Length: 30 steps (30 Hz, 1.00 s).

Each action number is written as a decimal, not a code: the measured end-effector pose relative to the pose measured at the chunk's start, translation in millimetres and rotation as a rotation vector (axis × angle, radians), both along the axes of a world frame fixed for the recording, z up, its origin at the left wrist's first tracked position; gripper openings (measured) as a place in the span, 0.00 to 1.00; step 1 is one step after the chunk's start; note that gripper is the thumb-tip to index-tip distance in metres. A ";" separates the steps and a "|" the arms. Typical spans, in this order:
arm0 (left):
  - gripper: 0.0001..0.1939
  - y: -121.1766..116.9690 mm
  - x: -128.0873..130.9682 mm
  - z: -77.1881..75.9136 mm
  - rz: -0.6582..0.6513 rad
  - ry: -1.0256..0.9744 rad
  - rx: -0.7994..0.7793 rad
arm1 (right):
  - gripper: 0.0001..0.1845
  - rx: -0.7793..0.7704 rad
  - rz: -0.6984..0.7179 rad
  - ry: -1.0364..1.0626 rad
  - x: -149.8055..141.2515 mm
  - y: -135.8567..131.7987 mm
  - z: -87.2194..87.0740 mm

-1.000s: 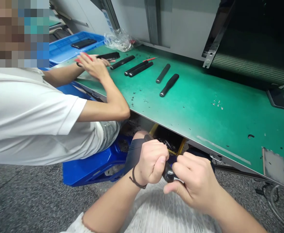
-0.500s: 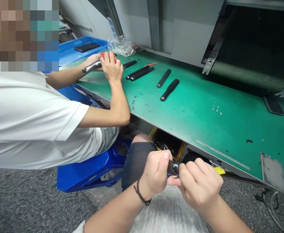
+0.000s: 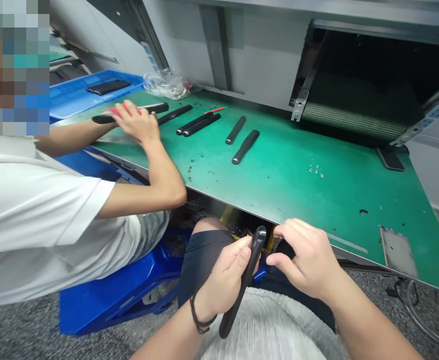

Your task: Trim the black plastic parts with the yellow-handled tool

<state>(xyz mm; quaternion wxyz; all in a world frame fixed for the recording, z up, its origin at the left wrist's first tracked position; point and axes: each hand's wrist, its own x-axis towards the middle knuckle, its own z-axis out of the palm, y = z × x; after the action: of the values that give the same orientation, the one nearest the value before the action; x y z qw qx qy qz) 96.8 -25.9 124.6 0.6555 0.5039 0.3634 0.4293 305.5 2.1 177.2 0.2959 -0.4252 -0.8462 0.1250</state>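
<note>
- Gripping a black handle (image 3: 246,280) in the left hand (image 3: 223,282), fingers wrapped around it, handle tilted above the shorts (image 3: 200,265)
- Right hand (image 3: 305,260) open, not holding, just beside the handle's top
- Co-worker's hand (image 3: 136,121) on another black handle at the green bench (image 3: 298,185)

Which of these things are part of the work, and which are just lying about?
Part of the work: the black rod in the left hand, the right hand beside it, and the matching black rods on the green bench mat.

Lying about: the blue crate, plastic bag, dark slab.
</note>
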 end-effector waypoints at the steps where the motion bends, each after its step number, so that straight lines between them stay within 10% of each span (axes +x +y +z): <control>1: 0.25 -0.4 -0.4 0.1 -0.012 0.021 0.022 | 0.31 -0.006 0.002 -0.016 -2.9 2.3 3.0; 20: 0.22 -3.2 9.7 11.1 0.082 0.000 0.054 | 0.31 0.426 -0.174 -0.141 -24.7 -1.5 -8.3; 30: 0.25 8.9 16.5 23.7 0.238 0.004 -0.002 | 0.36 0.275 -0.086 -0.158 -34.1 -12.2 -19.3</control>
<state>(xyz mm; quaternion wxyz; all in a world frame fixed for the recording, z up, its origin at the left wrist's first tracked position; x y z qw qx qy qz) 113.3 -17.0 148.3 0.5996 0.4574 0.4223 0.5029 271.4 -10.1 157.8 0.2890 -0.4252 -0.8568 -0.0384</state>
